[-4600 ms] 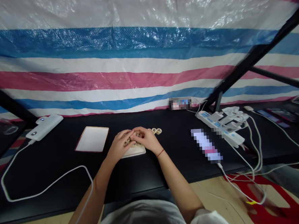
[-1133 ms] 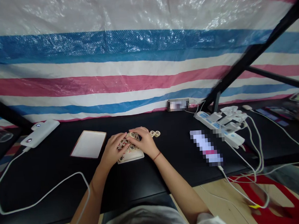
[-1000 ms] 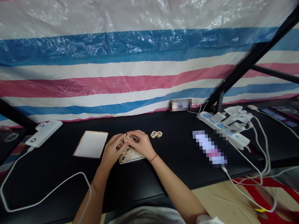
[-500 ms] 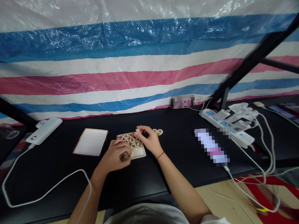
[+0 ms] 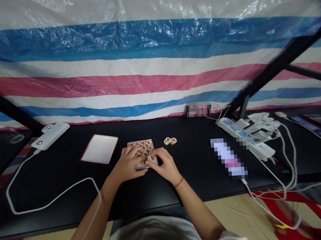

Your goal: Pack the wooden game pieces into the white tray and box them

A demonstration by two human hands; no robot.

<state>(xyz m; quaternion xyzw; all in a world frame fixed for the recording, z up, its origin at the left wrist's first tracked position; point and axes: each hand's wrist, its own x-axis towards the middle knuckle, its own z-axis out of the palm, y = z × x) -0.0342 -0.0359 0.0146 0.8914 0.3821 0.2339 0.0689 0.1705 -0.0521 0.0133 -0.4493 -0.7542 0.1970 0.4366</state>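
A small white box [image 5: 140, 167] of round Chinese chess pieces [image 5: 143, 143] lies on the black table. Red characters mark the back rows, black ones the front. My right hand [image 5: 166, 165] pinches a Chinese chess piece [image 5: 151, 158] between thumb and fingers at the box's front right corner. From the left, my left hand [image 5: 127, 164] reaches over the box, its thumb and fingertips closed around another black-marked piece [image 5: 144, 163] at the front row. Part of the left side is hidden under that hand. Beyond my right hand, several loose pieces [image 5: 170, 140] sit stacked together.
An upturned white lid [image 5: 99, 149] lies left of the box. Farther left is a white power bank [image 5: 51, 135] with a looping cable. On the right are a phone [image 5: 228, 157], a power strip [image 5: 245, 138] and tangled cables. A striped tarp [image 5: 157, 62] hangs behind.
My right hand has come from the back of the box to its front right corner with a piece. The left hand has turned, bringing its piece from the palm to the fingertips.
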